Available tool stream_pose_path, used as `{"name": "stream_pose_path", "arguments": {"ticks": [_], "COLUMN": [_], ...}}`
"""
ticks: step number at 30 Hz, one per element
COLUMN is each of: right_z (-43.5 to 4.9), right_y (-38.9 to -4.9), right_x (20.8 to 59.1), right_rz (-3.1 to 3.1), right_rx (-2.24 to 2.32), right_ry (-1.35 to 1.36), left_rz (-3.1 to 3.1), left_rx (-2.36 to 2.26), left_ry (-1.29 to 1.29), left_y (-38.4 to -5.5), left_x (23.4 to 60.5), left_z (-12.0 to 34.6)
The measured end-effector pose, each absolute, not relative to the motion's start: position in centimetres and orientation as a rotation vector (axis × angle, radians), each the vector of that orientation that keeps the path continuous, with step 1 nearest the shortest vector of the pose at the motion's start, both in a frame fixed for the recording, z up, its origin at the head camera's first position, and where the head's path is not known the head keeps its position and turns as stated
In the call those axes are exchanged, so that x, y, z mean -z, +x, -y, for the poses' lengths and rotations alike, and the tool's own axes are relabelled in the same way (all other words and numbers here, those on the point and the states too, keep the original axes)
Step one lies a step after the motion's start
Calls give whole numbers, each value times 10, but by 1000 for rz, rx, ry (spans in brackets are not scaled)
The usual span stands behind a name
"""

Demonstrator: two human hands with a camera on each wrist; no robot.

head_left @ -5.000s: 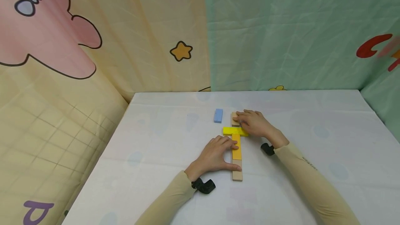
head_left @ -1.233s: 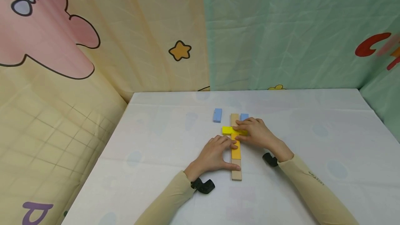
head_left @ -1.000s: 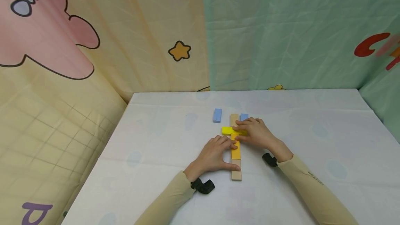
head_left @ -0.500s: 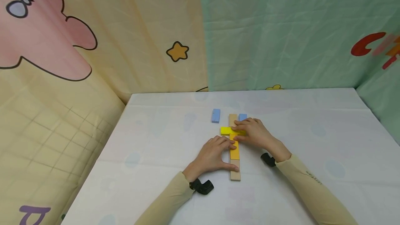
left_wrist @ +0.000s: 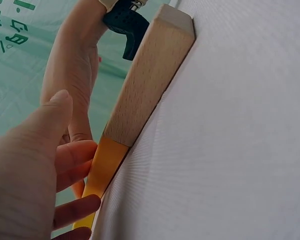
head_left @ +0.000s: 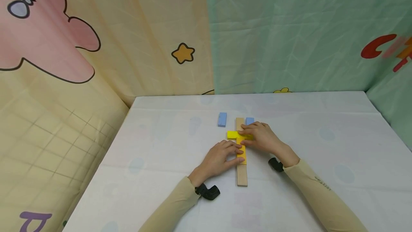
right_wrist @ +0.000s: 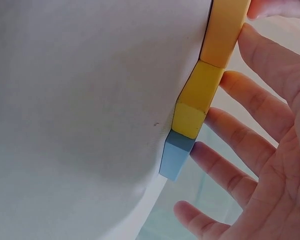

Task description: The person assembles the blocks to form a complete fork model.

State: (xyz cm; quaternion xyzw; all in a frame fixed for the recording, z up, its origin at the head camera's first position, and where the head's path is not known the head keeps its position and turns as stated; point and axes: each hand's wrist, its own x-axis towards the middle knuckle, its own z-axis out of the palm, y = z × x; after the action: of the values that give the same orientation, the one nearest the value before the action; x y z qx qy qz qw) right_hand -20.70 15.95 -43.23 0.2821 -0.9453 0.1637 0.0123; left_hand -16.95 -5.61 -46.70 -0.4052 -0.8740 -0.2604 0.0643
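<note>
Flat wooden blocks lie in a cross shape on the table. A plain wooden block (head_left: 242, 176) is nearest, then an orange block (head_left: 242, 159), a crosswise yellow block (head_left: 232, 135) and a far plain wooden block (head_left: 239, 122). My left hand (head_left: 218, 157) rests its fingertips on the orange block; in the left wrist view its thumb stands clear of the plain block (left_wrist: 150, 80). My right hand (head_left: 263, 137) spreads its fingers over the yellow block (right_wrist: 197, 97), touching it, with the thumb by the orange one. A blue block (head_left: 250, 120) sits beyond the yellow block's right end, partly hidden.
Another blue block (head_left: 222, 119) lies apart, left of the far wooden block. The table (head_left: 154, 146) has a white cover, with printed curtains (head_left: 154, 28) behind its back edge. Black wrist cameras (head_left: 207, 192) stick out beside both wrists.
My left thumb has lifted off the near wooden block and moved up towards the orange one. Earlier, my right hand left the far blocks for the yellow one, uncovering a blue block.
</note>
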Motion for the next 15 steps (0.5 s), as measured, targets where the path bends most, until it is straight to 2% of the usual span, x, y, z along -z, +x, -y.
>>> {"name": "stream_pose_path", "arguments": {"ticks": [6,15], "right_z": [-160,-159], "right_y": [-207,-207], "right_x": [433,431], "right_rz": [2947,2970], "right_rx": [-513,-540], "right_ry": [871,866], "left_rz": [2561,2546], "left_rx": [839,897], "left_ry": [-1162,-806], "left_y": [-174,-202], "left_x": [466,452], "left_z": [56,63]}}
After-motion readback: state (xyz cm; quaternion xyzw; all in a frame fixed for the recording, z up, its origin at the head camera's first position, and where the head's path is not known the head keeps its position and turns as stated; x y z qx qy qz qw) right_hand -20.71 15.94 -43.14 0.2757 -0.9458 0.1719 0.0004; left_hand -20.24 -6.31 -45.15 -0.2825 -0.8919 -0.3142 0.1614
